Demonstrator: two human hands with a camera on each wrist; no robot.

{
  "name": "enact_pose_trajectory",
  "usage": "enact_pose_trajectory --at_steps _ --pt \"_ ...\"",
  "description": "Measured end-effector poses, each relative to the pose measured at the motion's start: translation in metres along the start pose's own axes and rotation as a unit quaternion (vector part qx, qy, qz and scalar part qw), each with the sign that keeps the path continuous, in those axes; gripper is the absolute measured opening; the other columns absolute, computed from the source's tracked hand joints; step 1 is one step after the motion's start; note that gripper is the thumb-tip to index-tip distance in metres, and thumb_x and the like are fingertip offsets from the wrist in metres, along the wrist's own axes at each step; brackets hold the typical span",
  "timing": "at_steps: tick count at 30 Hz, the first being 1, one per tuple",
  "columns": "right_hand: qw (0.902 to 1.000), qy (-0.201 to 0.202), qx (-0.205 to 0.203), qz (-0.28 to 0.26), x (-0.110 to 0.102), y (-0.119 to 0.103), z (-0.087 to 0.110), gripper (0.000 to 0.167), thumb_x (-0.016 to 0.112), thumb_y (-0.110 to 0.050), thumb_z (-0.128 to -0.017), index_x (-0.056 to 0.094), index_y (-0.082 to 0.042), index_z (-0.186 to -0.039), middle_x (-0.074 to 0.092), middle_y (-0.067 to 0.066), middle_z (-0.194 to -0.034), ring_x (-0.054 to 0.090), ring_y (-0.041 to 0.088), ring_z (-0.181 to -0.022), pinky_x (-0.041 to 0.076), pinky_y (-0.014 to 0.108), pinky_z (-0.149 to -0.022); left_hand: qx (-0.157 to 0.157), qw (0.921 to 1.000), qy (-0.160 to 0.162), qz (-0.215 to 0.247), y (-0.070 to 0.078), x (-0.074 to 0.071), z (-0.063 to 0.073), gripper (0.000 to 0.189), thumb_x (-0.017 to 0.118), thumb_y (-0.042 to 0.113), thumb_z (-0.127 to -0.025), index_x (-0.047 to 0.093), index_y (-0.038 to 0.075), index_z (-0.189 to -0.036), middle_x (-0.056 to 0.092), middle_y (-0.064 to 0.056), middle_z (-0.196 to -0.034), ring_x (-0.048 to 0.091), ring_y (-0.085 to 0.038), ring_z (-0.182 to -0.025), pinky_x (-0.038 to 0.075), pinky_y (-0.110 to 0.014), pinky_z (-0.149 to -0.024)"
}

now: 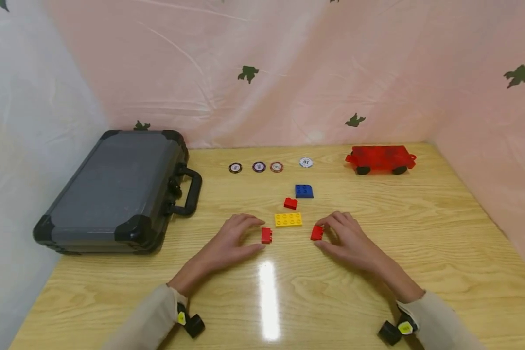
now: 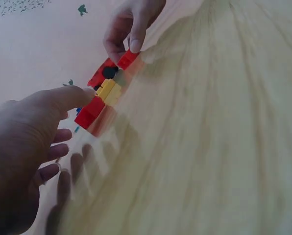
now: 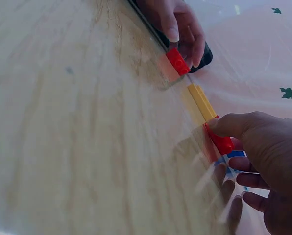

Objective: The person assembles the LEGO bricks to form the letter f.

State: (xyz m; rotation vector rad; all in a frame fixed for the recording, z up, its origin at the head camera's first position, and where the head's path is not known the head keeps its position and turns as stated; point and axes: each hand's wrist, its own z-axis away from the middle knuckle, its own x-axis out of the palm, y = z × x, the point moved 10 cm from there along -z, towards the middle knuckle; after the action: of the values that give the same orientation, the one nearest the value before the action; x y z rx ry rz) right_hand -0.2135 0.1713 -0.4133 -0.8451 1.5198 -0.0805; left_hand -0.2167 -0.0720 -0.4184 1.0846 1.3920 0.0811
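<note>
L red brick (image 1: 266,236) sits betw. L hand's (image 1: 234,243) spread thumb & fingers, contact hard to tell, long axis twd worktop's (image 1: 332,311) far edge; R hand's (image 1: 347,243) fingers pinch R red brick (image 1: 316,233) across a gap, yellow brick (image 1: 288,220) just beyond, both hands angled inward, thumbs nr side.

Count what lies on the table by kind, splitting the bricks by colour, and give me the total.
Red bricks: 3
Yellow brick: 1
Blue brick: 1
Round chips: 4
Grey case: 1
Red wheeled toy: 1
Total: 11
</note>
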Motion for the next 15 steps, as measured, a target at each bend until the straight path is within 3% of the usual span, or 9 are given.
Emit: enact_pose_trajectory --at_steps 15 --pt "0.9996 0.003 -0.026 0.000 0.003 -0.005 -0.003 0.029 0.079 -0.028 -0.094 0.069 -0.014 -0.118 0.060 -0.001 -0.111 0.048 0.023 -0.105 0.040 0.047 -0.091 0.037 0.9992 0.002 -0.017 0.009 0.011 -0.012 0.039 0.077 0.030 -0.094 0.068 0.013 -0.128 0.064 -0.002 -0.124 0.054 -0.021 -0.117 0.042 -0.046 -0.103"
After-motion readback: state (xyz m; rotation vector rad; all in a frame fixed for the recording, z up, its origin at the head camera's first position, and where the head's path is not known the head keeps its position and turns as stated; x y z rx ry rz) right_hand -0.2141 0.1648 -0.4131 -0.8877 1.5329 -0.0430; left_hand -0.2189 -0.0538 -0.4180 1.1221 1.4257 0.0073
